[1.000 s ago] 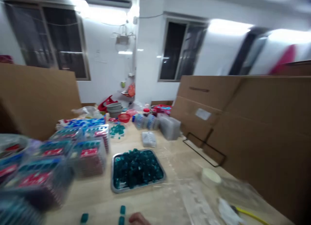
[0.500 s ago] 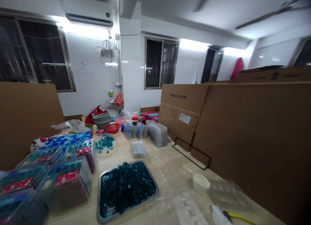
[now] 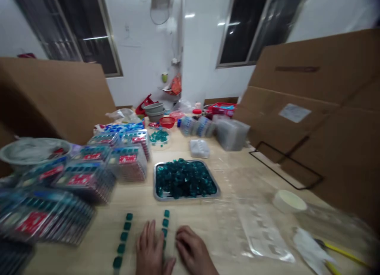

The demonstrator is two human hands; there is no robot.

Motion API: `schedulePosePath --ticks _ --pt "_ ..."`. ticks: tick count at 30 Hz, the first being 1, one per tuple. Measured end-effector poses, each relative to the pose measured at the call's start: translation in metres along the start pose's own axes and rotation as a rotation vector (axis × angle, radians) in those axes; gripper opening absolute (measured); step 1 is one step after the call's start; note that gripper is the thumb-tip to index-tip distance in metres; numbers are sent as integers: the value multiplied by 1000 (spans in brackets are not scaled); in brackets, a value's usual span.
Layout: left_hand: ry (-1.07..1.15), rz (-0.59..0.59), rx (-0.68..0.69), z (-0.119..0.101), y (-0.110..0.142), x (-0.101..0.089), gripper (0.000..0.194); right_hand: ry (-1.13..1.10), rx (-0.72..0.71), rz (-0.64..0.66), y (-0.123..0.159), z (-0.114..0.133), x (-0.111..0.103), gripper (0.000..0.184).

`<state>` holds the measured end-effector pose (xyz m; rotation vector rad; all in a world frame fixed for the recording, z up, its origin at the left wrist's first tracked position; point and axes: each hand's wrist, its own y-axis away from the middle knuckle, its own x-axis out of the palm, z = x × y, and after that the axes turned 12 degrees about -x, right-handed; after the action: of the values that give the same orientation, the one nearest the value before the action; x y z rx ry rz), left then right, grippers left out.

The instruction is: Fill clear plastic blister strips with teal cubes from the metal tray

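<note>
My left hand (image 3: 151, 247) lies palm down on the table, fingers stretched forward and thumb out to the right. It rests between two rows of small teal blocks, close against the right row (image 3: 164, 222) and partly covering it. Farther left runs the other row of blocks (image 3: 124, 236), evenly spaced. My right hand (image 3: 194, 249) is just right of the right row, its fingers curled in toward the thumb; whatever they hold, if anything, is hidden. Beyond both hands, a metal tray (image 3: 218, 192) carries a heap of the same teal blocks (image 3: 184, 179).
Stacked clear plastic packs with red labels (image 3: 127, 164) fill the left. At right lie a clear plastic tray (image 3: 267, 239), a pale round bowl (image 3: 289, 201), a yellow-handled tool (image 3: 346, 254) and a black wire frame (image 3: 285, 168). Cardboard sheets (image 3: 314, 81) stand on both sides.
The view has tilted down and swung left. Both hands and the two rows of teal blocks are now in sight; the earlier frame showed neither.
</note>
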<state>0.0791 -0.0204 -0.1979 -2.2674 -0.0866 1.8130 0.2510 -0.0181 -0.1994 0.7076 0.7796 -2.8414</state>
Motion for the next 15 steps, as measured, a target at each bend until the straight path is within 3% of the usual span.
schedulePosePath --ticks 3,7,12,15 --pt "-39 14 67 -9 -10 -4 69 -8 18 37 -1 8 -7 17" --pt "-114 75 74 -6 -16 -14 57 64 11 45 3 19 -24 16" --pt "-192 181 -39 31 -19 -18 53 554 67 -151 21 0 -63 22" --pt "-222 242 -98 59 -15 -19 56 711 125 -189 37 -21 -74 28"
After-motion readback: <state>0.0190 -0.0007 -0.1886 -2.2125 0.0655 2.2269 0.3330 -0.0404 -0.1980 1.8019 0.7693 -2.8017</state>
